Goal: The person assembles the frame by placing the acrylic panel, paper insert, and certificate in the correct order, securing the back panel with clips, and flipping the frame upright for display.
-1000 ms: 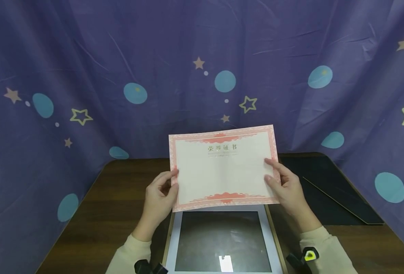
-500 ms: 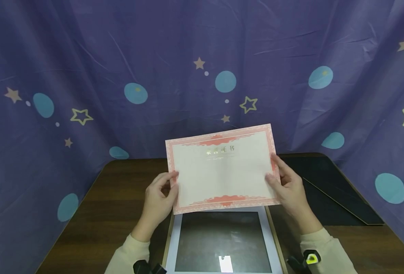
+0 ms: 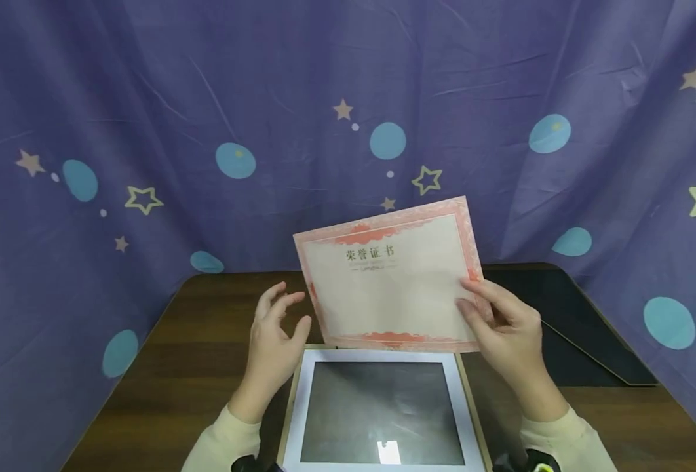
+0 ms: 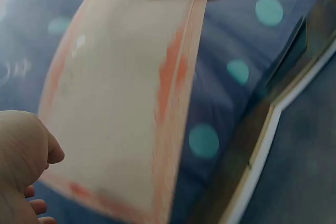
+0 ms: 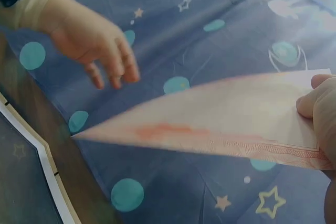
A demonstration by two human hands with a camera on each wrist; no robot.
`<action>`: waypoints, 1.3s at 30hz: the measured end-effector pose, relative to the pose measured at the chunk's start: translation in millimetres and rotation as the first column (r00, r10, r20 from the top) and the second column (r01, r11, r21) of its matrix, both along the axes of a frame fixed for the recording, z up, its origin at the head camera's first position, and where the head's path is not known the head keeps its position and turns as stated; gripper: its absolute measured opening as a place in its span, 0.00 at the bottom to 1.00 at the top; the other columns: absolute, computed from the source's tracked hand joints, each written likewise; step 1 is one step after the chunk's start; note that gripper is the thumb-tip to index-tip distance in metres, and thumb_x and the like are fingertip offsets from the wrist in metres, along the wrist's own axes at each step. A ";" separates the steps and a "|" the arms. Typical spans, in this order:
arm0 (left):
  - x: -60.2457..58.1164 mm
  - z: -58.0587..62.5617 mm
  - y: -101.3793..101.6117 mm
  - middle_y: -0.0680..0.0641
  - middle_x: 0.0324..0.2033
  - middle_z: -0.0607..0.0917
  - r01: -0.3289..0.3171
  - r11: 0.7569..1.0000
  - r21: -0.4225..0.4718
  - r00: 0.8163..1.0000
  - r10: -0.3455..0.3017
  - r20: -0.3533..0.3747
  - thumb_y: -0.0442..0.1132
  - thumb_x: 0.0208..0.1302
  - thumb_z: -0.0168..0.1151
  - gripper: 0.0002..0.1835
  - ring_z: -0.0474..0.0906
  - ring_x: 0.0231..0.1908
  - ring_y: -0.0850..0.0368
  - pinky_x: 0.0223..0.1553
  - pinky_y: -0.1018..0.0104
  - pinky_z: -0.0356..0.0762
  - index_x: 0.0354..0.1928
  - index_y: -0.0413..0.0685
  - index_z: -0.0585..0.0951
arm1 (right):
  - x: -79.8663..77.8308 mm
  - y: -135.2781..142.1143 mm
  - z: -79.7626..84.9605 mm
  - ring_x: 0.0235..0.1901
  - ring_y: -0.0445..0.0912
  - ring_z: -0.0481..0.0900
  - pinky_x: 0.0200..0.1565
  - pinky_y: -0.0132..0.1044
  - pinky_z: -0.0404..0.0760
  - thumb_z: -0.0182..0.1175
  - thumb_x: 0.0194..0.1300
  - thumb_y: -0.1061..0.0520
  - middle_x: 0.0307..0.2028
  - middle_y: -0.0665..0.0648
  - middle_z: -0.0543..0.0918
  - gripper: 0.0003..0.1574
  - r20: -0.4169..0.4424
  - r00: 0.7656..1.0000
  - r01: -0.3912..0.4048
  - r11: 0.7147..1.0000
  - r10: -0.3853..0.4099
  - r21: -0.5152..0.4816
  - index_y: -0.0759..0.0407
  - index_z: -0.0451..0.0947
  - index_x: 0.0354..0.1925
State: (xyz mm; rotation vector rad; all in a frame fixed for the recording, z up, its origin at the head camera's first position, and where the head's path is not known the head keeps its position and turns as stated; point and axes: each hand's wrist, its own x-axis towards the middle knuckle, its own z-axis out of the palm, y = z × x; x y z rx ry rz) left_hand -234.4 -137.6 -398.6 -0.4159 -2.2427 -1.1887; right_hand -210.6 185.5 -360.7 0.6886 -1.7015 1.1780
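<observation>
Two bare hands above a wood-grain counter point(image 3: 189, 354), head & wrist views. R hand point(image 3: 508, 334): wrist angled inward & far, thumb + fingers pinching the right edge of a paper certificate point(image 3: 389, 292). L hand point(image 3: 274, 347): raised, free, fingers apart & gently bent, thumb set off from them; it sits near the certificate's left edge, w/ a small gap btwn. Pale cloth sleeves point(image 3: 227, 436) on both forearms, dark bands point(image 3: 542, 460) at wrists.

Certificate is held in the air over the far end of a picture frame point(image 3: 457, 400), tilted, right end higher. Thin, flexible rectangular sheet, cream centre, pink patterned border, red scalloped ornaments along the far & near edges, line of dk. Chinese characters toward the far side; R wrist view shows it bowed. Left part blurred there.

Frame rests on the counter, near side, approx. central: rectangular, narrow light-wood outer edge, flat white inner border, smooth dk. pane point(image 3: 383, 410) w/ a bright reflection at its near end. To the right, a flat black board point(image 3: 590, 347) w/ a thin, angled pale line. Beyond: creased purple-blue fabric curtain point(image 3: 301, 78), printed w/ stars & teal rounded shapes.
</observation>
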 end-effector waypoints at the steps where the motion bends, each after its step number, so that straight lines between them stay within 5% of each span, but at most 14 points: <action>1: 3.5 5.0 4.1 0.44 0.63 0.69 0.019 1.000 0.000 1.000 -0.019 -0.013 0.29 0.56 0.66 0.19 0.71 0.57 0.48 0.50 0.51 0.75 0.52 0.43 0.80 | -1.2 -0.7 0.0 0.18 0.34 0.58 0.17 0.24 0.56 0.67 0.48 0.76 0.37 0.62 0.85 0.17 -0.041 0.999 0.011 1.000 -0.011 0.019 0.72 0.84 0.40; 4: 18.0 23.1 22.0 0.47 0.59 0.73 0.136 0.991 0.008 0.989 -0.135 -0.056 0.31 0.59 0.65 0.19 0.72 0.56 0.52 0.48 0.53 0.78 0.53 0.44 0.79 | -4.3 -6.3 0.6 0.23 0.36 0.71 0.21 0.22 0.61 0.66 0.59 0.64 0.36 0.64 0.86 0.10 -0.169 0.985 0.049 0.995 -0.034 0.091 0.71 0.84 0.38; 7: 34.2 37.1 43.2 0.48 0.55 0.77 0.306 0.952 0.026 0.948 -0.303 -0.098 0.32 0.63 0.62 0.18 0.75 0.53 0.53 0.45 0.57 0.81 0.56 0.43 0.77 | -5.1 -15.6 1.5 0.31 0.46 0.83 0.31 0.21 0.74 0.61 0.66 0.56 0.35 0.65 0.86 0.16 -0.292 0.955 0.097 0.983 -0.049 0.154 0.70 0.85 0.36; 11: 49.6 46.5 67.8 0.47 0.53 0.78 0.446 0.893 0.067 0.893 -0.438 -0.103 0.34 0.66 0.60 0.18 0.77 0.49 0.54 0.43 0.64 0.81 0.57 0.40 0.75 | -4.2 -26.6 0.8 0.26 0.49 0.82 0.31 0.27 0.78 0.59 0.68 0.58 0.34 0.63 0.87 0.15 -0.396 0.917 0.130 0.971 -0.042 0.199 0.70 0.85 0.35; 15: 50.5 49.3 84.2 0.43 0.53 0.78 0.454 0.886 0.096 0.891 -0.447 -0.083 0.38 0.67 0.60 0.19 0.78 0.49 0.53 0.43 0.65 0.81 0.56 0.36 0.74 | -3.9 -32.3 -3.5 0.23 0.47 0.79 0.24 0.28 0.74 0.57 0.69 0.60 0.35 0.62 0.87 0.14 -0.397 0.918 0.114 0.964 -0.010 0.241 0.70 0.84 0.36; 21: 46.6 48.4 93.1 0.44 0.51 0.78 0.404 0.899 0.168 0.915 -0.400 -0.058 0.40 0.65 0.62 0.20 0.77 0.52 0.49 0.45 0.59 0.81 0.55 0.37 0.74 | -1.6 -42.3 -10.9 0.22 0.44 0.76 0.22 0.21 0.69 0.56 0.69 0.62 0.37 0.63 0.86 0.12 -0.375 0.924 0.031 0.960 0.079 0.280 0.70 0.84 0.37; 26: 47.9 47.3 94.4 0.47 0.51 0.77 0.402 0.884 0.239 0.913 -0.405 -0.036 0.39 0.65 0.62 0.18 0.75 0.54 0.50 0.46 0.62 0.80 0.54 0.40 0.74 | 1.9 -53.5 -10.5 0.30 0.50 0.83 0.30 0.27 0.78 0.57 0.68 0.63 0.39 0.65 0.85 0.11 -0.345 0.916 -0.104 0.950 0.206 0.293 0.70 0.83 0.41; 34: 48.6 42.2 91.6 0.44 0.49 0.76 0.430 0.864 0.262 0.899 -0.437 -0.033 0.37 0.67 0.60 0.18 0.77 0.51 0.52 0.48 0.62 0.79 0.55 0.37 0.71 | 9.3 -62.1 -18.5 0.45 0.46 0.83 0.37 0.30 0.83 0.57 0.68 0.62 0.49 0.64 0.83 0.28 -0.127 0.920 -0.329 0.907 0.371 0.263 0.78 0.66 0.61; 39: 50.3 40.5 90.5 0.43 0.46 0.78 0.417 0.859 0.296 0.900 -0.435 -0.005 0.38 0.66 0.61 0.19 0.79 0.47 0.53 0.44 0.62 0.81 0.55 0.37 0.72 | 16.1 -67.9 -13.7 0.49 0.48 0.81 0.45 0.33 0.81 0.61 0.66 0.63 0.51 0.64 0.82 0.21 -0.059 0.907 -0.390 0.885 0.417 0.255 0.70 0.76 0.55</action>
